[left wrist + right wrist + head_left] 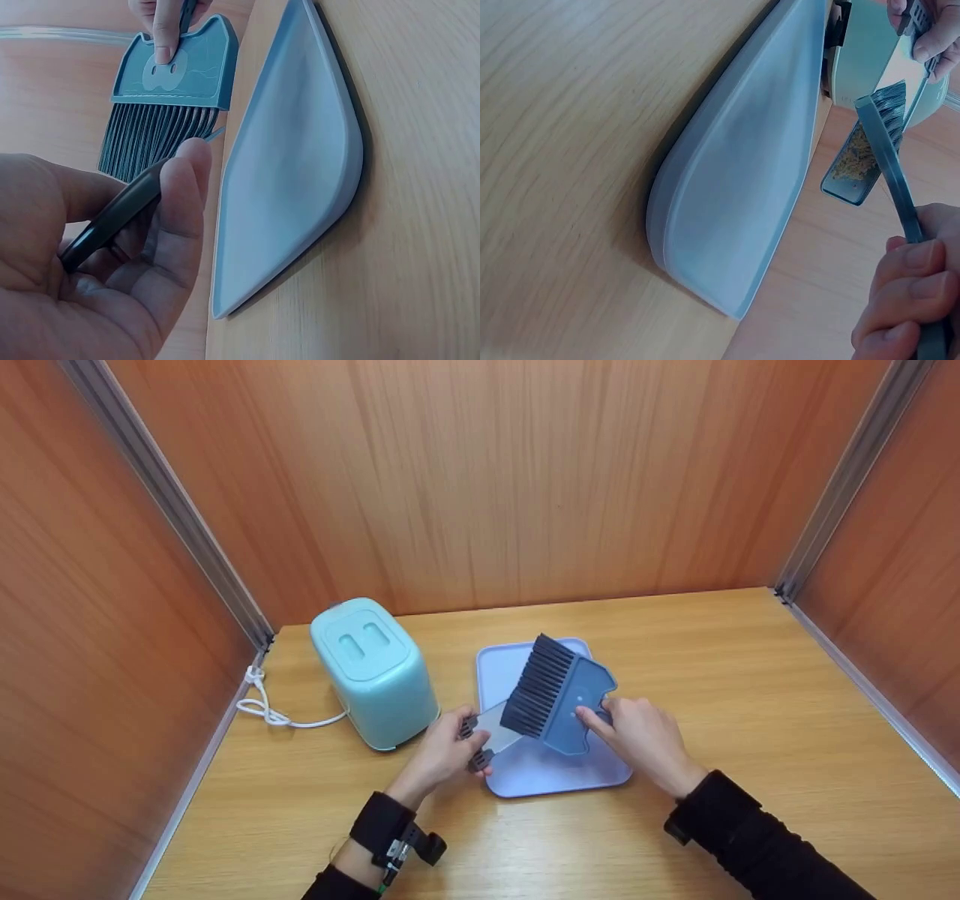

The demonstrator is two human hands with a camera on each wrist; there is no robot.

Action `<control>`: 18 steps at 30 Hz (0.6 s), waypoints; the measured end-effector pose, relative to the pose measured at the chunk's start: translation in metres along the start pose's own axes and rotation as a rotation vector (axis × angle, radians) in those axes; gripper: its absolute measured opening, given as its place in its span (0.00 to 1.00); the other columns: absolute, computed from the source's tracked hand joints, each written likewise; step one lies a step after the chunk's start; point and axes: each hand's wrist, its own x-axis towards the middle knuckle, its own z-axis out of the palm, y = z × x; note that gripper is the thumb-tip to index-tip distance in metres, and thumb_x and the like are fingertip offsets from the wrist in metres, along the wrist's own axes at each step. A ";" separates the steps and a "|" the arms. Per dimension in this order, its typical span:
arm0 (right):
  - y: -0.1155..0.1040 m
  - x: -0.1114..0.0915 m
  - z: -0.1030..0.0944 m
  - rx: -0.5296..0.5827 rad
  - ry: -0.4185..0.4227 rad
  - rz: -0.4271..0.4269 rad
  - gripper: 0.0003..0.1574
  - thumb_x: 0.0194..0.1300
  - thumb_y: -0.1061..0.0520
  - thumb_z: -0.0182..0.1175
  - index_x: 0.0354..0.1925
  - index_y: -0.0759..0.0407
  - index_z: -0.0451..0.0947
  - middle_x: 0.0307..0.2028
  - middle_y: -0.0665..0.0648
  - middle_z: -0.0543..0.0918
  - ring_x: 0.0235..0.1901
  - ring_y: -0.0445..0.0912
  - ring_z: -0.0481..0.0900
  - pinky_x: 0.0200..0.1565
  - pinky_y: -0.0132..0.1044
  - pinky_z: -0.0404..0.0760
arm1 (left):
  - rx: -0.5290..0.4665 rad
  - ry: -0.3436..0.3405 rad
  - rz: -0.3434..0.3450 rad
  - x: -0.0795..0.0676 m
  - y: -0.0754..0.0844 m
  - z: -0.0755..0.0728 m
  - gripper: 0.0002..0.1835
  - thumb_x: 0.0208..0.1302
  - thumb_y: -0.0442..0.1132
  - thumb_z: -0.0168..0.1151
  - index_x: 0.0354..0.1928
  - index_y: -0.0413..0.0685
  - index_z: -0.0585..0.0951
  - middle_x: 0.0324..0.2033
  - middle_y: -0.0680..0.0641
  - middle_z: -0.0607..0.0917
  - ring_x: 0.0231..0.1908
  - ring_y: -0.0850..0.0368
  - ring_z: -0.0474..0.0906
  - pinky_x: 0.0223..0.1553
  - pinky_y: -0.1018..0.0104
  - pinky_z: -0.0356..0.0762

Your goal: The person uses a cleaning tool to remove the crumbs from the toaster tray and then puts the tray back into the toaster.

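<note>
The left hand [448, 744] was clamped on the dark handle [481, 762] of a narrow pan [492, 726], the right hand [645, 739] gripped a blue brush [574, 712], thumb against its face, and the two hands stood apart! Pan and brush were held above the lavender tray [525, 781], the brush slanting across the pan's far end.

And the danger? Those crumbs [853, 159], loose in the pan! Too steep a tilt from the left hand could have sent them over the rim, perhaps past the lavender tray and onto the worktop [750, 697]. Too brisk a flick of the bristles [536, 686] might have scattered them wide, and a hard push could have twisted the pan, gripped as it was at one end only. A wide swing to the left risked bumping the mint appliance [394, 701], close by that hand.

Now, the views! The head view missed the crumbs, the brush covering that end; the right wrist view caught them plainly, the brush nearly edge-on. The left wrist view gave the brush's broad face and pale patch [166, 81], but barely a sliver of pan. The white cord [300, 725] showed clearly only from the head. Whether bristles met crumbs, I couldn't tell!
</note>
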 end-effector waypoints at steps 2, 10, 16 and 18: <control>0.000 0.000 0.000 -0.010 -0.001 0.004 0.33 0.77 0.36 0.62 0.23 0.54 0.72 0.18 0.48 0.61 0.18 0.43 0.69 0.23 0.32 0.60 | 0.009 -0.006 0.008 0.000 -0.001 -0.001 0.07 0.81 0.32 0.57 0.54 0.38 0.76 0.39 0.40 0.82 0.27 0.55 0.89 0.37 0.53 0.93; 0.005 0.000 -0.003 -0.028 -0.001 0.017 0.31 0.78 0.36 0.62 0.25 0.56 0.75 0.18 0.48 0.63 0.17 0.43 0.69 0.22 0.33 0.60 | 0.024 -0.012 0.002 0.000 0.000 -0.003 0.11 0.82 0.33 0.56 0.60 0.39 0.77 0.48 0.38 0.85 0.28 0.55 0.89 0.37 0.55 0.92; 0.012 0.000 -0.007 -0.068 0.005 0.016 0.31 0.78 0.36 0.61 0.27 0.57 0.78 0.17 0.47 0.62 0.16 0.43 0.69 0.21 0.33 0.59 | 0.039 -0.006 -0.004 0.002 0.001 -0.004 0.12 0.82 0.33 0.56 0.61 0.40 0.77 0.49 0.38 0.84 0.28 0.55 0.89 0.37 0.54 0.92; 0.014 0.000 -0.008 -0.079 0.013 0.012 0.31 0.78 0.37 0.61 0.27 0.57 0.78 0.17 0.47 0.62 0.16 0.44 0.69 0.21 0.33 0.59 | 0.048 -0.006 0.005 0.003 0.001 -0.004 0.12 0.81 0.33 0.56 0.61 0.39 0.77 0.49 0.38 0.85 0.28 0.55 0.89 0.37 0.53 0.92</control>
